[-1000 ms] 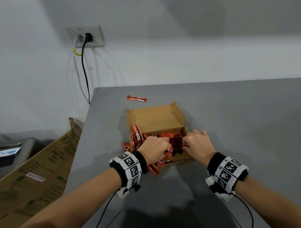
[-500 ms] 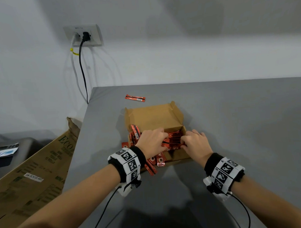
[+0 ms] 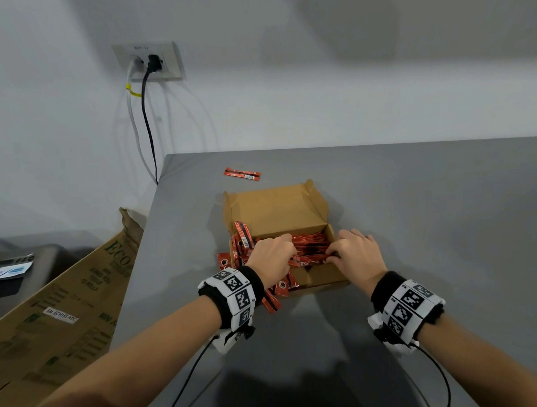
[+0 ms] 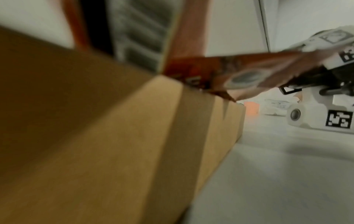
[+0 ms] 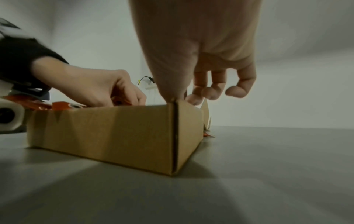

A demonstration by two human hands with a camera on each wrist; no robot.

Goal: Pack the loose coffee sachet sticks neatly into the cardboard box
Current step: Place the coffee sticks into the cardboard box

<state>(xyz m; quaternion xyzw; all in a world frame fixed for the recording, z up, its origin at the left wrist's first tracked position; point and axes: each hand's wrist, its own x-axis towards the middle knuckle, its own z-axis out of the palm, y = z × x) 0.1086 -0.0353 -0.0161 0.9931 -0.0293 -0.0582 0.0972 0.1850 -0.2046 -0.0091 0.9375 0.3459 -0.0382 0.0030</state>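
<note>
1. Hands over the open cardboard box (image 3: 279, 212) on the grey table (image 3: 428, 197): left hand (image 3: 270, 258) and right hand (image 3: 355, 253) each pinch one end of a bundle of sachet sticks (image 3: 310, 253).
2. Step, judged: seating that bundle flat in the box.
3. Stragglers: several sticks (image 3: 238, 244) stand or spill at the box's left corner; one loose stick (image 3: 242, 173) lies beyond the box.
4. Next: press level, then gather the stragglers.

Soft, even overhead light leaves broad faint shadows on the grey table (image 3: 413, 213) beneath both forearms, the head view bends straight edges at its margins, and the left wrist view is dim and smeared, the cardboard box (image 4: 95, 136) close and unfocused.
</note>
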